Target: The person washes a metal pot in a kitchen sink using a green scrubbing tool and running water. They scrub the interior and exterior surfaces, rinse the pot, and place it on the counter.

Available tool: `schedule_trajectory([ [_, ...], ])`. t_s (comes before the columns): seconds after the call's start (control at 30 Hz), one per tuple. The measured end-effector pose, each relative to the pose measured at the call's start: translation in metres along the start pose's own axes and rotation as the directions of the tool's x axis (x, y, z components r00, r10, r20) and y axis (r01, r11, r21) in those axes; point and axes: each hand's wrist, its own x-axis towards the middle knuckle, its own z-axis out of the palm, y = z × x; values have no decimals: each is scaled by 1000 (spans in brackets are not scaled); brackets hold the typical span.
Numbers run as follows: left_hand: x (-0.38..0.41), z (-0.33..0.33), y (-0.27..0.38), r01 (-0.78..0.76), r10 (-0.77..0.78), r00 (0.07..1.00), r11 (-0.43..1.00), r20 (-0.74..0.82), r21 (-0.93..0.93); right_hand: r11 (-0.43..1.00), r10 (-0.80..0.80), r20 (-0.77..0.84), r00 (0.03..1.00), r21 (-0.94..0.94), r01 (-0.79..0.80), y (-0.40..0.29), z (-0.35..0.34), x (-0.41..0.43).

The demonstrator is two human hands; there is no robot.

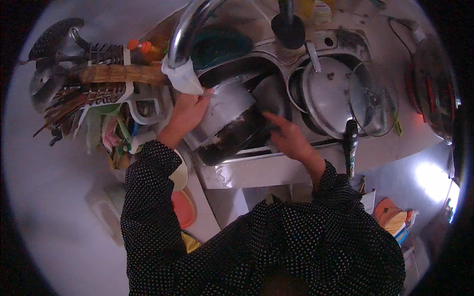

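A metal pot [231, 107] lies tilted on its side in the left basin of the steel sink [255, 152], with dark burnt patches along its lower part. My left hand [188, 113] is at the pot's left upper edge and appears to grip it. Just above those fingers hangs the white sleeve [182, 77] on the end of the curved faucet [185, 31], hiding some of the fingertips. My right hand [290, 137] is at the right of the pot, index finger extended toward its dark surface and the other fingers loosely bent. Whether that fingertip touches is unclear.
A large metal lid [326, 96] and a glass lid [374, 100] lie over the right basin. A black handle [351, 148] juts past the counter's front edge. On the left, a white rack [127, 88] holds chopsticks and utensils. A teal basin [222, 44] stands behind the sink.
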Motion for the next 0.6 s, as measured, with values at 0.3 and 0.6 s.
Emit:
schedule_trajectory([
  [0.3,-23,-15,-4,4,-6,998,999,63,37,998,31,47,998,47,-33,-11,-1,-4],
  [0.6,-59,-38,2,123,-130,991,981,-33,-150,997,-33,4,999,67,33,-21,-5,-9],
])
